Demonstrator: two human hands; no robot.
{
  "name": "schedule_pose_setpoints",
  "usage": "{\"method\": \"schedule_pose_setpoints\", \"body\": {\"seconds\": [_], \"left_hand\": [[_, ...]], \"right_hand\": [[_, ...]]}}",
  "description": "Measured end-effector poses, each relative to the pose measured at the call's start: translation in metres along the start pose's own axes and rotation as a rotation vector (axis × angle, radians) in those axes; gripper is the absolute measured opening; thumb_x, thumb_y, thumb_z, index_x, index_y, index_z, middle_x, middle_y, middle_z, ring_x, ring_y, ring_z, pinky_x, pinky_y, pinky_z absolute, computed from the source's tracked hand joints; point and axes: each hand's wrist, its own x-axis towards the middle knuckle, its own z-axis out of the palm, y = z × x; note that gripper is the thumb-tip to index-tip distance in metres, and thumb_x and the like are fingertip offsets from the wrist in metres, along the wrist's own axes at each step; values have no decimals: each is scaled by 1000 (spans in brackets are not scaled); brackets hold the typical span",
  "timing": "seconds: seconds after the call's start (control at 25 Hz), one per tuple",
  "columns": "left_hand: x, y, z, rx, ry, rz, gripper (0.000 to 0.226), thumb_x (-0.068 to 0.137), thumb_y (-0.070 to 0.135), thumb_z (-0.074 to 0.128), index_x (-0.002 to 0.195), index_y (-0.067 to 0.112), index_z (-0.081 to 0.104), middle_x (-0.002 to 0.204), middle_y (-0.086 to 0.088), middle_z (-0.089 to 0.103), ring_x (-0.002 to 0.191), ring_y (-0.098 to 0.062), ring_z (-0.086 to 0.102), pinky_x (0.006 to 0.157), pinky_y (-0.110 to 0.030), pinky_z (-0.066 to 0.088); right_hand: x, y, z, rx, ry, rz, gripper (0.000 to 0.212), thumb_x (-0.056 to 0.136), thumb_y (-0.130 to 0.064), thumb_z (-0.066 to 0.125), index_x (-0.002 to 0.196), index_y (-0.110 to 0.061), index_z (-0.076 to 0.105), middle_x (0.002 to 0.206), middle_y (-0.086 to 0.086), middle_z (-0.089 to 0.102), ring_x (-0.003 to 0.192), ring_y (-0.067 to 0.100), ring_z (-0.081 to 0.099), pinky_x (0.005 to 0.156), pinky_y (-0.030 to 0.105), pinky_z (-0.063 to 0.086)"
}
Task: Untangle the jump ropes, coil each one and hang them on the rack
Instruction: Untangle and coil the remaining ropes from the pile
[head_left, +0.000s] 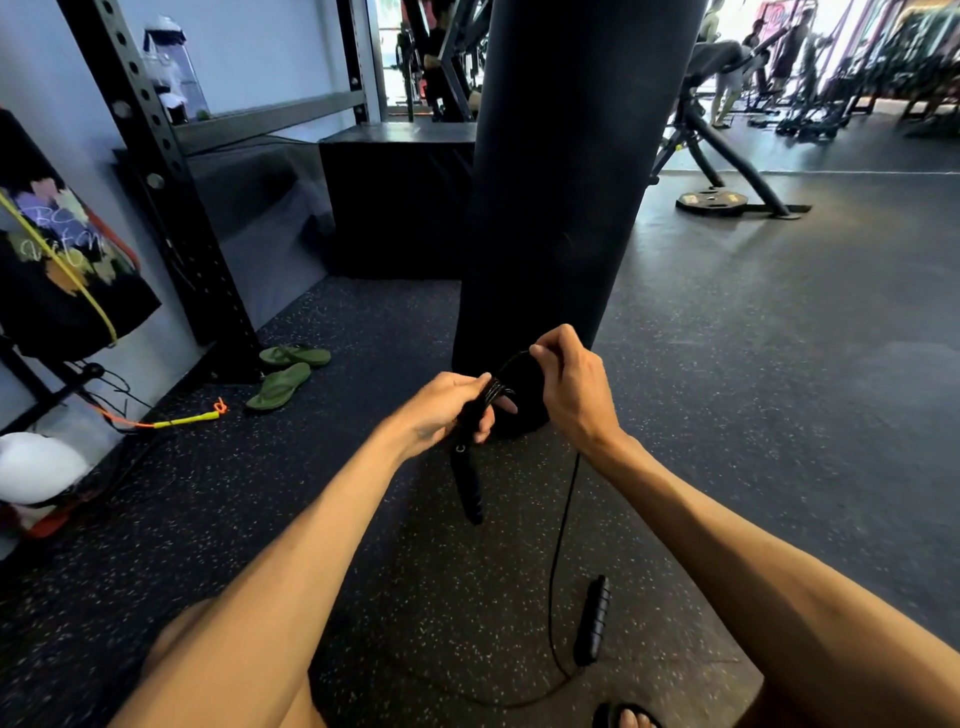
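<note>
1. The left hand (447, 410) is clenched round a bundle of black jump rope (496, 387) loops and one handle (470, 488), which hangs below the fist
2. The right hand (566, 384) pinches a strand just above the bundle
3. The cord (569, 499) drops to the second handle (592, 621), lying on the floor
4. The floor (260, 519) is dark speckled rubber; a black punching bag (561, 182) rises just behind the hands
5. To the left, green flip-flops (285, 376) and an orange-and-yellow rope (176, 420) lie near a black steel rack (171, 182)
</note>
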Motion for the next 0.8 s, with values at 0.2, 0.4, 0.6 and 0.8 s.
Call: {"method": "schedule_pose_setpoints", "body": {"seconds": [0.2, 0.4, 0.6, 0.8], "left_hand": [[-1, 12, 6, -289, -133, 13, 42, 103, 30, 34, 93, -1, 61, 50, 3, 28, 46, -11, 23, 54, -28, 29], [4, 16, 1, -637, 2, 111, 36, 104, 27, 35, 94, 0, 56, 52, 5, 27, 44, -9, 25, 52, -25, 29], [13, 14, -14, -859, 285, 231, 39, 105, 26, 33, 104, -3, 60, 61, -1, 42, 53, -12, 40, 64, -27, 35], [14, 5, -25, -557, 642, 316, 33, 103, 23, 44, 101, -2, 66, 67, -7, 62, 62, -20, 59, 65, -31, 53]], "right_hand": [[1, 14, -2, 79, 3, 169, 18, 99, -25, 54, 91, -10, 51, 66, -2, 54, 55, 9, 45, 52, 30, 39], [-9, 17, 16, 169, -241, 341, 10, 100, -19, 53, 92, -16, 47, 70, 3, 62, 54, 12, 58, 48, 26, 46], [-24, 7, 20, 291, -686, 532, 7, 102, -13, 48, 103, -7, 44, 80, 18, 72, 64, 26, 72, 53, 33, 56], [-27, -9, 10, 229, -1088, 556, 12, 98, -14, 56, 106, -6, 52, 94, 20, 75, 87, 30, 74, 83, 47, 60]]}}
